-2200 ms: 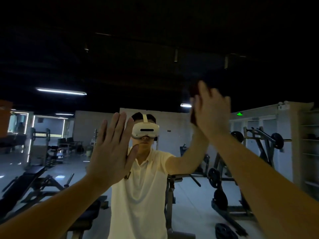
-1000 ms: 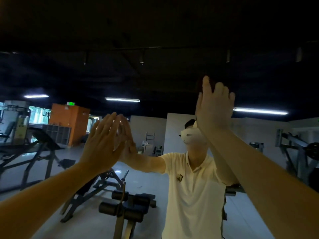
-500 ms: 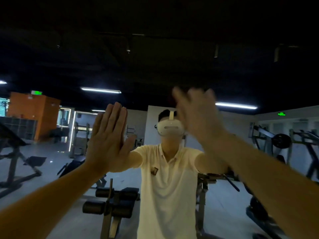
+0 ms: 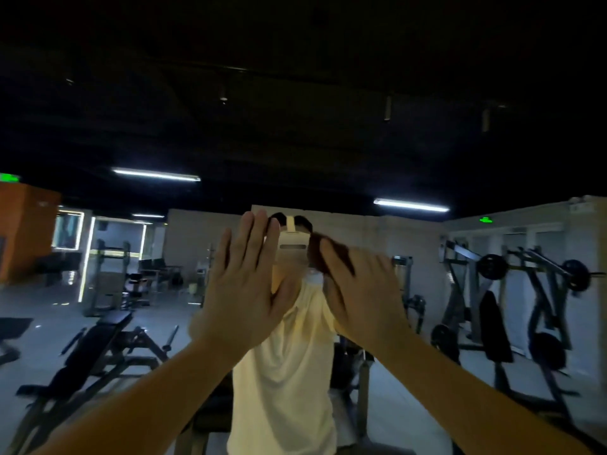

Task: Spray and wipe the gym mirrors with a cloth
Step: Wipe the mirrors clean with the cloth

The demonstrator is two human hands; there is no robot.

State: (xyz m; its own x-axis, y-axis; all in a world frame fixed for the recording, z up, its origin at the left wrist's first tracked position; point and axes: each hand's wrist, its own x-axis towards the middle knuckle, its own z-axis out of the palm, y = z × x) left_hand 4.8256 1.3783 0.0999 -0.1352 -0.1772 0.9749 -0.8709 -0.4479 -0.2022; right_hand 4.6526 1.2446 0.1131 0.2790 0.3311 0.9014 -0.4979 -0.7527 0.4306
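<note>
The gym mirror (image 4: 157, 119) fills the whole view and reflects a dark gym and a person in a pale shirt (image 4: 285, 372) with a white headset. My left hand (image 4: 243, 287) lies flat against the glass, fingers straight and pointing up. Just to its right, my right hand (image 4: 361, 293) is blurred by motion and presses a dark brownish cloth (image 4: 316, 254) onto the glass with straight fingers. Only the cloth's upper left edge shows past the fingertips. No spray bottle is in view.
Everything behind the glass is reflection: an incline bench (image 4: 95, 349) at lower left, barbell racks (image 4: 525, 290) at right, an orange wall (image 4: 26, 231) at far left, ceiling strip lights (image 4: 156, 174). The mirror's edges are out of view.
My right hand has swept the cloth down and to the left, from high on the glass to beside my left hand. My left hand has stayed flat on the mirror while my view shifted.
</note>
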